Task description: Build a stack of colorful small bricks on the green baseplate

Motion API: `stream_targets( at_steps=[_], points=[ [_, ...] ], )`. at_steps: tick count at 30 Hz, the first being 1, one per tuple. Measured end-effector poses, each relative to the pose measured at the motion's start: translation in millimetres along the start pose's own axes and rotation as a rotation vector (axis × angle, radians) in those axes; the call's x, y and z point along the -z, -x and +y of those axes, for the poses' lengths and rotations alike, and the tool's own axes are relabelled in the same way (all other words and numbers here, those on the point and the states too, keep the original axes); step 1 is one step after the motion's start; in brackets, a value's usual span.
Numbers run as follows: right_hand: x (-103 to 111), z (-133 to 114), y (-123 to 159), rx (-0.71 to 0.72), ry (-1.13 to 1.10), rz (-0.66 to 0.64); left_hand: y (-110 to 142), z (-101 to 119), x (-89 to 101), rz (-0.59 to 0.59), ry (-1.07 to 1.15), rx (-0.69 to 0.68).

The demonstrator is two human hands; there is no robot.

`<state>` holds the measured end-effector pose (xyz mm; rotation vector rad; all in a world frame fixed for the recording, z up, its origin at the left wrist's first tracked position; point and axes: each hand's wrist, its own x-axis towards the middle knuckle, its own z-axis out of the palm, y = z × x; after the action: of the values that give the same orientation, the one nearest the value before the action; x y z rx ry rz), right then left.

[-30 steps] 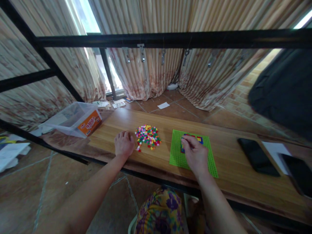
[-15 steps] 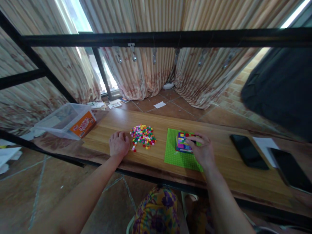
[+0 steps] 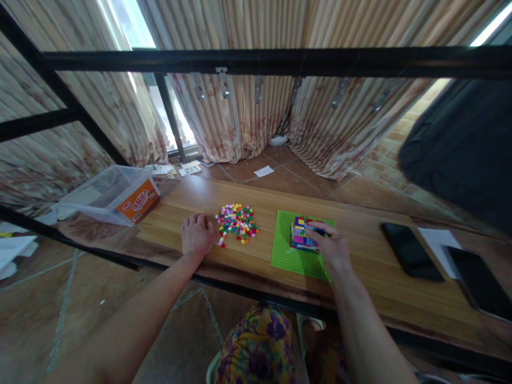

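And here's the right hand [image 3: 331, 242], out over the green baseplate [image 3: 282, 256], fingertips right down on the colourful brick block [image 3: 302, 237]! That block sits directly under and just left of those fingers, standing on the plate, its top a patchwork of yellow, purple, red and blue. Thumb and fingers come close together at the top, though at this distance I honestly can't tell whether they pinch a loose brick or simply press on the block.

Over to the left hand [image 3: 197, 233]: palm down on the wooden tabletop [image 3: 248, 266], fingers loosely curled, nothing visible in its grip, though its underside is hidden. Just right of its thumb lies the pile of small bricks [image 3: 238, 221], pink, green, orange, white, red, all loose; the gap between the two hands holds that pile and the plate's left edge.

Good form for the right hand, I'd say: line up studs first, then push straight down with a fingertip, never sideways, because a tall little stack could shear at a seam. The left hand looks well placed to steady the plate's near edge, should it rock.

Farther left of the left hand, a see-through bin [image 3: 108, 197]; well right of the right hand, a dark phone [image 3: 411, 250] and a white sheet [image 3: 438, 245].
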<state>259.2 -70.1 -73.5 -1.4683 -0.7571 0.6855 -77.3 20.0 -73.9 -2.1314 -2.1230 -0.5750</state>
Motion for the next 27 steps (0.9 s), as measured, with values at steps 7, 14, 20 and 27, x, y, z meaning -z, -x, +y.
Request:
stream_targets(
  at_steps=[7, 14, 20, 27],
  points=[
    [-6.6, -19.2, 5.6, -0.210, -0.190, 0.047, -0.4, 0.5, 0.1, -0.012, 0.009, 0.004],
    [-9.8, -23.1, 4.0, -0.246, -0.183, 0.060, -0.7, -0.2, -1.1, -0.010, -0.008, -0.002],
    [-11.3, -20.7, 5.1, -0.221, -0.209, 0.041, -0.7, -1.4, -1.8, 0.005, -0.015, -0.012],
    [-3.4, -11.8, 1.0, -0.175, -0.279, 0.072, -1.3, -0.5, -0.2, -0.004, -0.013, -0.006]
  ],
)
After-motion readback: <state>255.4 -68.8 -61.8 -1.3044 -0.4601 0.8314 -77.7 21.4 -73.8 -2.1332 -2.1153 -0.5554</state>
